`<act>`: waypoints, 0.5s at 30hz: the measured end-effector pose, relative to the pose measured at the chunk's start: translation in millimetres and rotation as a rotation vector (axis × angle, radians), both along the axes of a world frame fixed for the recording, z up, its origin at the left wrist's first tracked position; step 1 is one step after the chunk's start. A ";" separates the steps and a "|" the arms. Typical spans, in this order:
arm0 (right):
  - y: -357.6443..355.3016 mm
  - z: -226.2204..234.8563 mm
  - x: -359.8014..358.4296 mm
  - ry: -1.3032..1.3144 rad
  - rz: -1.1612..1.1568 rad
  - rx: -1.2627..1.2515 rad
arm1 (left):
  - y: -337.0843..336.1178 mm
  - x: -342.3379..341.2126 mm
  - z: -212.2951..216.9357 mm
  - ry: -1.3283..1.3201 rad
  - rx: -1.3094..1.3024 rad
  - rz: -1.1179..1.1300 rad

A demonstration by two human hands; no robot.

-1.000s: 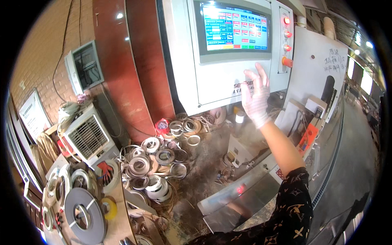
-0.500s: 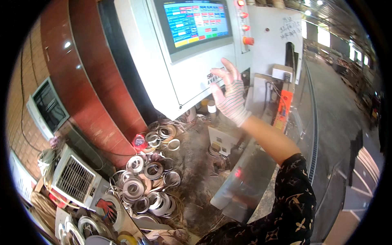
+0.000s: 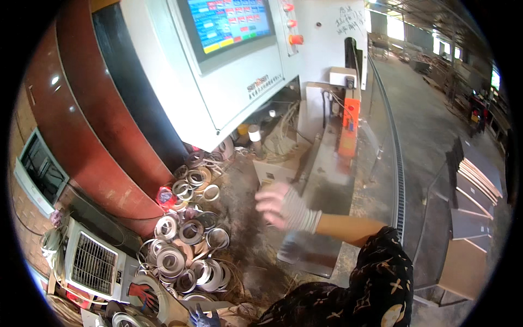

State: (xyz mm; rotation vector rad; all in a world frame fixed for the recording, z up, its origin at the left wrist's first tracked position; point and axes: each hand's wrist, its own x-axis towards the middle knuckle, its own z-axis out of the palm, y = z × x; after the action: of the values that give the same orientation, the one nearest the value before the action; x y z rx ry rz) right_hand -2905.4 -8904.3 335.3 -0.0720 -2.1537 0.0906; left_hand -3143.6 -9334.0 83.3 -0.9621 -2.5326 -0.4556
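Now, near to far, we read the scene so:

Sleeve: our dark flowered sleeve (image 3: 376,278) enters from the lower edge, on the right side.

Right hand: our right hand (image 3: 283,206) wears a pale glove with a ribbed cuff; it hangs in the air, blurred, fingers loosely spread and closed on nothing. It touches no thing that we can make out.

Left hand: we cannot see it in this view.

Below the hand: a grey metal ledge (image 3: 327,180) of the machine lies just under and beyond the glove, dusty, with sawdust round it.

Rolls: a heap of tape rolls (image 3: 185,245) lies on the floor to the left of the hand, near but apart from it; none is lifted or held.

Fan box: a white grilled box (image 3: 90,261) stands left of the heap, at the foot of the red column (image 3: 98,136).

Panel: the white cabinet with its lit screen (image 3: 229,22) stands well above the hand; three red buttons (image 3: 291,24) sit beside the screen, untouched.

Orange part: an orange fitting (image 3: 348,125) sits on the machine beyond the ledge.

Far: stacked boards (image 3: 476,180) lie to the right, across the floor.

Progress: we judge the hand to be between contacts, well below the panel and gripping nothing; whatever work concerns the rolls or the ledge shows no result yet.
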 end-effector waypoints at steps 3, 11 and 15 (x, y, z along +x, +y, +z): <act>-15.6 -97.0 14.7 -0.396 -0.140 -0.111 | 49.0 2.2 -23.3 -0.200 0.085 -0.063; -100.5 -173.0 -15.1 -0.805 0.294 -0.426 | 84.2 54.7 -174.4 -1.143 -0.161 -0.128; -117.6 -191.9 -34.3 -0.908 0.619 -0.810 | 100.0 83.2 -258.1 -1.424 -0.145 -0.361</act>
State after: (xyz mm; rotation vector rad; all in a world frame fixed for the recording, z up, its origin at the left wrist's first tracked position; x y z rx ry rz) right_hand -2939.6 -9021.9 143.3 0.1161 -2.7940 1.5350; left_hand -3060.4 -9234.1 -174.8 -1.4843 -3.5907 -1.5108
